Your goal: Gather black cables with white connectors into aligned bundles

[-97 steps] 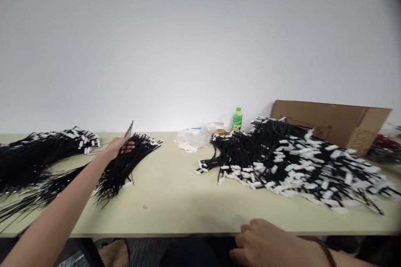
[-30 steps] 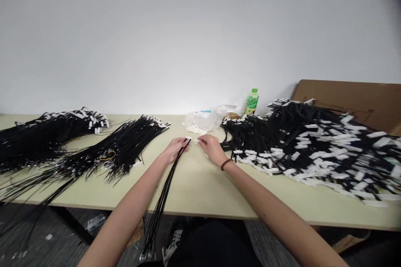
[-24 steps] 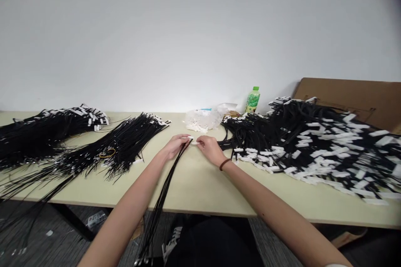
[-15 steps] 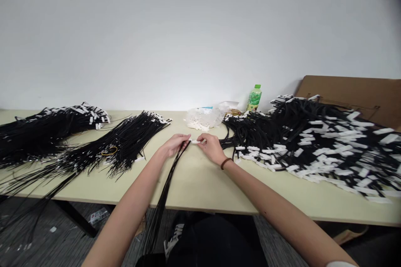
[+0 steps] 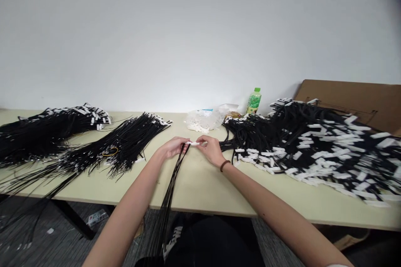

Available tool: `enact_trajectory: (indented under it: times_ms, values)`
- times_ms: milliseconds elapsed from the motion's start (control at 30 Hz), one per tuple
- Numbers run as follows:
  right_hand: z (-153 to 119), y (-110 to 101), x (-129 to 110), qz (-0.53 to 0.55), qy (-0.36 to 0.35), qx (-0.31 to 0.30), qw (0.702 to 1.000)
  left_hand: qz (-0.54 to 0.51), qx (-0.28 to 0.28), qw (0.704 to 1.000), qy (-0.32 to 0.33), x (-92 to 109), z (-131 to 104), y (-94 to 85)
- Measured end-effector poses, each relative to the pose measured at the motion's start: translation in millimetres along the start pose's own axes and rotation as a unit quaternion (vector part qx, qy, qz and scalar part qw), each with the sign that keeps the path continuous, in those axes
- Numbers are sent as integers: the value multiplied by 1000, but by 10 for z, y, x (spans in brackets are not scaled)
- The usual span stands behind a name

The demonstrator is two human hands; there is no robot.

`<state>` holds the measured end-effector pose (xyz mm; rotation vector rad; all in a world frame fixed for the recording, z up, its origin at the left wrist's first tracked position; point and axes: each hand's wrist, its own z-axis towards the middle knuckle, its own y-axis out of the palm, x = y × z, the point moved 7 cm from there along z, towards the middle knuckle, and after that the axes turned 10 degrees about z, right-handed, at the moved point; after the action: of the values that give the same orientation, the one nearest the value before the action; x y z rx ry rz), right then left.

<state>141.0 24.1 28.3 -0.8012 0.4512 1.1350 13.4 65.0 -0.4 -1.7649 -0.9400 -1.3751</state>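
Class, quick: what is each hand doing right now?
Left hand: closed on a bunch of black cables.
Right hand: fingers pinched on a small white connector.

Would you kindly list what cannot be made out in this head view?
- Small white plastic connector: too small; fingertips of left hand and right hand cover its ends.
- Thin black wire bundle: lower end cut off by the bottom edge.
- Green plastic bottle: label too small.
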Motion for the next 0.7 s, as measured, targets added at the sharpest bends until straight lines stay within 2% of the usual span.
enact_trajectory:
  times_ms: [467,700]
  values:
    - [-8,10,-32,4,-12,-11,1000,53,-33,997,39,31,-20,39]
    - [-17,24,-69,4,-15,-17,1000,60,-31,997,44,21,-13,46]
